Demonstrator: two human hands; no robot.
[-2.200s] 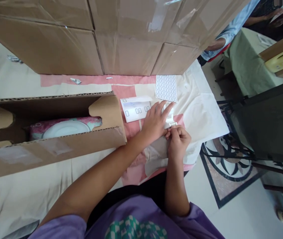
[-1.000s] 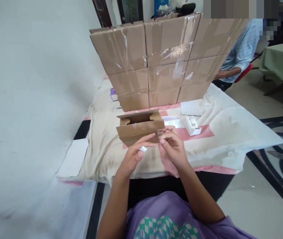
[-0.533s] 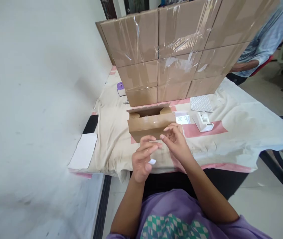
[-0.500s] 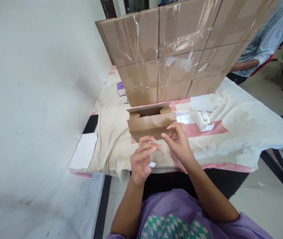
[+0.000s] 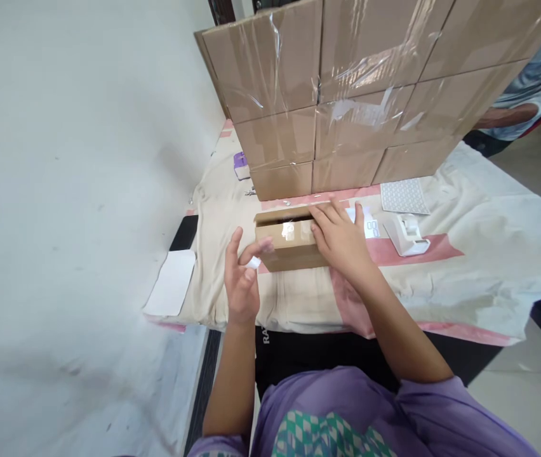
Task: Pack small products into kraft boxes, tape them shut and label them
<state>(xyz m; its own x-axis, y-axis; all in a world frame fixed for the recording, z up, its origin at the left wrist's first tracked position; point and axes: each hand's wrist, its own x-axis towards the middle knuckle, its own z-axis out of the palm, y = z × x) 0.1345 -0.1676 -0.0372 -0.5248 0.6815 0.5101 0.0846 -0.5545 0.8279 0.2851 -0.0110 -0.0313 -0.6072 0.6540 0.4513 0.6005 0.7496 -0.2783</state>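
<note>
A small brown cardboard box (image 5: 294,257) lies on the cloth in front of me, its top flaps nearly closed with a dark gap along the back. A clear shiny patch shows on the front flap. My right hand (image 5: 341,242) lies over the box's right end, fingers stretched flat across the top flap. At the box's left end, my left hand (image 5: 242,279) is raised with some fingers apart. A small white piece (image 5: 253,262), like paper or tape, is between its thumb and fingers.
Behind the box stands a tall stack of taped cartons (image 5: 347,127). To the right are a white tape dispenser (image 5: 407,235) and a patterned card (image 5: 404,195). A black phone (image 5: 185,233) and a white sheet (image 5: 171,282) lie left. Another person's arm (image 5: 508,117) shows at far right.
The box's raised back flap has come down over the opening. My right hand has moved onto the top of the box, and my left hand has moved left and up with the white piece.
</note>
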